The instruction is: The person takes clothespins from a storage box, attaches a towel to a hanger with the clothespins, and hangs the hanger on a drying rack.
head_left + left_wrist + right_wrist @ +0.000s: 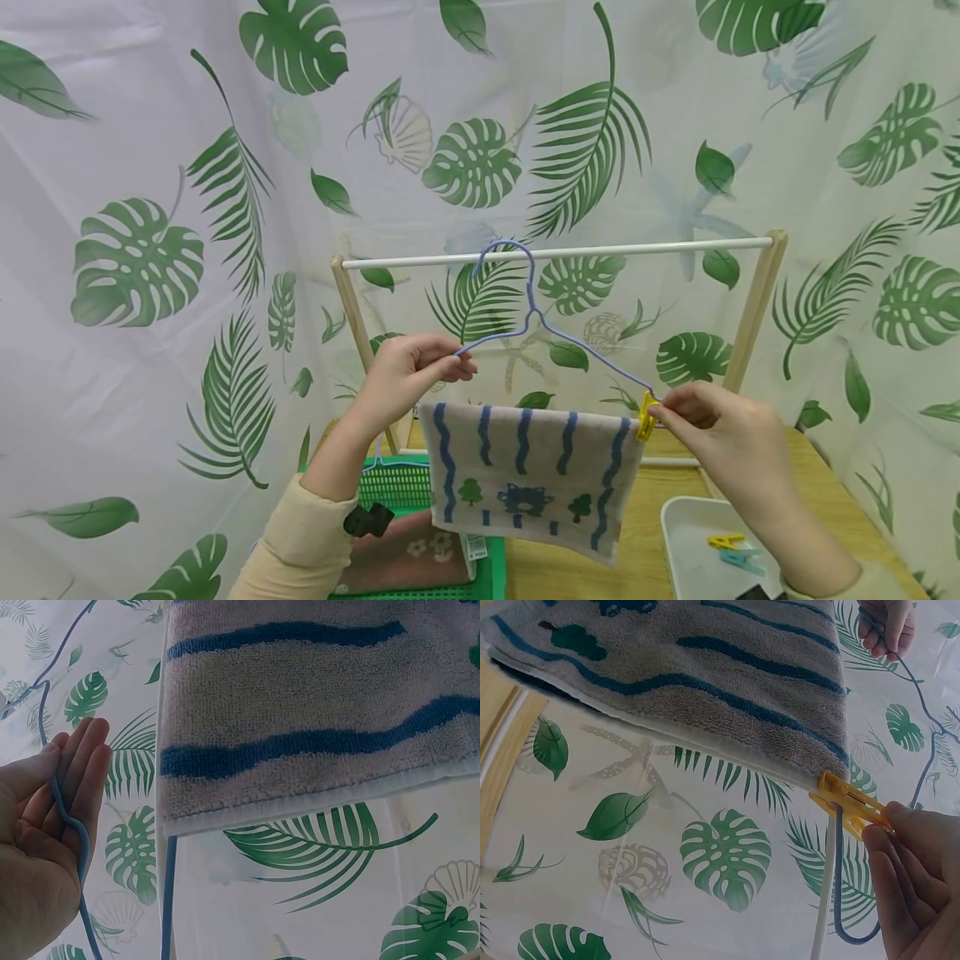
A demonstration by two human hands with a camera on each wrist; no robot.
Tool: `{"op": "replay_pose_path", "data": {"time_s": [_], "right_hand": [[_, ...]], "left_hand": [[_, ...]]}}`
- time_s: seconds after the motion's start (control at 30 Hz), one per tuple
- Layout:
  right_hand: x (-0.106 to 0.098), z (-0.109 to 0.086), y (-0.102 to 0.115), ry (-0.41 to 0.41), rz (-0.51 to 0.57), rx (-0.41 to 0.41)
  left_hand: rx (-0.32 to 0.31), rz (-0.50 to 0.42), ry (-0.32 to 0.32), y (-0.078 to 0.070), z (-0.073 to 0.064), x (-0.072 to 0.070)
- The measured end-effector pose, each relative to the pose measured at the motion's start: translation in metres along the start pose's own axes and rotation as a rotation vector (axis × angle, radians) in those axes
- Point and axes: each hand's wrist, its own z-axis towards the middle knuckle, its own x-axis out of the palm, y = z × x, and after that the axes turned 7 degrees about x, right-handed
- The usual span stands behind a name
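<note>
A blue wire hanger [532, 292] is held up in front of the rack. Draped over its lower bar is a light towel [525, 454] with wavy blue stripes, small green trees and a blue animal figure. My left hand [412, 371] pinches the hanger's left shoulder between thumb and fingers, apart from the towel. At the towel's top right corner sits a yellow clothespin [647, 418], whose handles my right hand [723, 429] pinches. In the right wrist view the clothespin [847, 799] straddles the towel's corner at the hanger's bar.
A wooden rack with a white rail [660, 247] stands behind. On the wooden table [577, 575], a green basket [497, 567] at the left contains a folded pink towel [405, 558] and another hanger [378, 462]. A white tray [678, 505] at the right contains yellow and teal clothespins [741, 561].
</note>
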Motion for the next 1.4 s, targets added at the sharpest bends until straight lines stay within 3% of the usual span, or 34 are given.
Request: {"op": "replay_pose_path", "data": {"time_s": [0.57, 1.4], "right_hand": [[-0.0005, -0.0015, -0.0048, 0.021, 0.010, 0.002], [-0.0067, -0.0028, -0.0074, -0.011, 0.058, -0.032]], "left_hand": [[-0.022, -0.013, 0.000, 0.0025, 0.0009, 0.0023], [-0.034, 0.002, -0.027, 0.0075, -0.0015, -0.0011]]}}
